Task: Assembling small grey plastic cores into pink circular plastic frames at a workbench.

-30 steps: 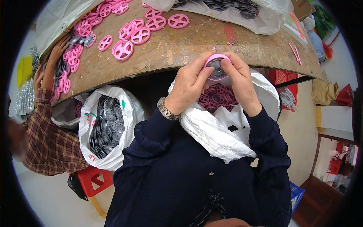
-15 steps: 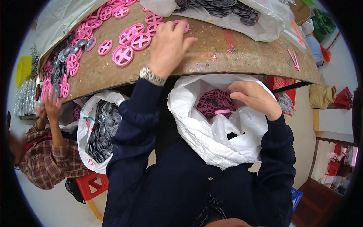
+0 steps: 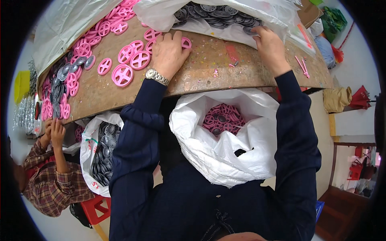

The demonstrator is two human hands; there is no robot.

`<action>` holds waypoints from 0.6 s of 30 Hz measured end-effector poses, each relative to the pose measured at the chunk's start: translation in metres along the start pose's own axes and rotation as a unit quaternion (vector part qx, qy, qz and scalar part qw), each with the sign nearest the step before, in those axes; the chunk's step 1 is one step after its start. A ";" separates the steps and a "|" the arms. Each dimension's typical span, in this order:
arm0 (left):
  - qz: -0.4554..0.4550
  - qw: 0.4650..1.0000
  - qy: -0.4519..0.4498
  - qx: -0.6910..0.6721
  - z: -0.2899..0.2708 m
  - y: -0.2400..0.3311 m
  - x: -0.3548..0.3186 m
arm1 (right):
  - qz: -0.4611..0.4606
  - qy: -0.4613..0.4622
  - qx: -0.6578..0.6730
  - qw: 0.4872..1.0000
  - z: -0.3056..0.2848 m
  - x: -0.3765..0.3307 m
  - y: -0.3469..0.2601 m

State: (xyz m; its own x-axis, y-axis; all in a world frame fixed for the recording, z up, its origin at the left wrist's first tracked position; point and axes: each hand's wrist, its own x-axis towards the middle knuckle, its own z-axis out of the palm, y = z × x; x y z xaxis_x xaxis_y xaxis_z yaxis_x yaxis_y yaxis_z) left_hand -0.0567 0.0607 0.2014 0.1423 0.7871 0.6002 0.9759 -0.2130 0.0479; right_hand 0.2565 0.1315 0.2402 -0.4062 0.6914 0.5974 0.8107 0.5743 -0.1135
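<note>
My left hand (image 3: 168,54), wearing a metal watch, reaches over the wooden table with its fingers curled down. Between its index finger and thumb shows a pink spoked wheel (image 3: 186,43). More pink wheels (image 3: 122,75) lie flat just left of that hand. My right hand (image 3: 272,49) is at the mouth of a white bag on the table, thumb and fingers pinched at the edge of a dark grey disc (image 3: 249,30). Behind it sits a heap of grey discs (image 3: 217,17). In front of my body, a white sack (image 3: 189,140) holds pink wheels with grey centres (image 3: 223,119).
A co-worker in a plaid shirt (image 3: 60,188) handles parts at the left table edge. A sack of grey discs (image 3: 106,154) stands between us. Pink and grey parts (image 3: 64,74) heap along the table's left. Thin pink sticks (image 3: 302,66) lie at the right.
My right hand has moved from over the sack up to the grey discs on the table. My left hand stays by the same pink wheel, fingers drawn in closer. The whole view has shifted slightly.
</note>
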 end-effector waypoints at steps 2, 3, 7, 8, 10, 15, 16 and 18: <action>-0.002 1.000 0.001 -0.024 -0.009 0.006 0.000 | 0.028 -0.012 -0.122 0.992 0.016 0.009 0.018; -0.004 0.999 0.027 -0.043 -0.013 0.009 -0.004 | 0.026 -0.011 -0.121 0.992 0.022 0.012 0.020; -0.009 0.992 0.056 -0.117 -0.032 0.023 -0.024 | 0.047 -0.068 -0.214 0.973 0.047 0.021 0.032; -0.012 0.986 0.059 -0.155 -0.037 0.028 -0.028 | 0.040 -0.081 -0.235 0.968 0.051 0.023 0.037; 0.005 0.982 0.073 -0.174 -0.044 0.035 -0.037 | 0.023 -0.075 -0.247 0.966 0.053 0.026 0.044; -0.060 0.945 0.035 -0.319 -0.055 0.046 -0.049 | 0.042 -0.071 -0.253 0.964 0.045 0.031 0.038; -0.066 0.943 0.023 -0.324 -0.056 0.047 -0.051 | 0.056 -0.073 -0.233 0.968 0.043 0.030 0.035; -0.056 0.944 0.023 -0.324 -0.053 0.046 -0.054 | 0.070 -0.075 -0.214 0.971 0.042 0.027 0.030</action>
State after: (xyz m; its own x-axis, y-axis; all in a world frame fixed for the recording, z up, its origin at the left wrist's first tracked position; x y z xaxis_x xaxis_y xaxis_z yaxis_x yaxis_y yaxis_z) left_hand -0.0280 -0.0222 0.2135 0.0233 0.8029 0.5957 0.6762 -0.4515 0.5821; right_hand 0.2521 0.1861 0.2195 -0.3100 0.8242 0.4739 0.9505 0.2576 0.1737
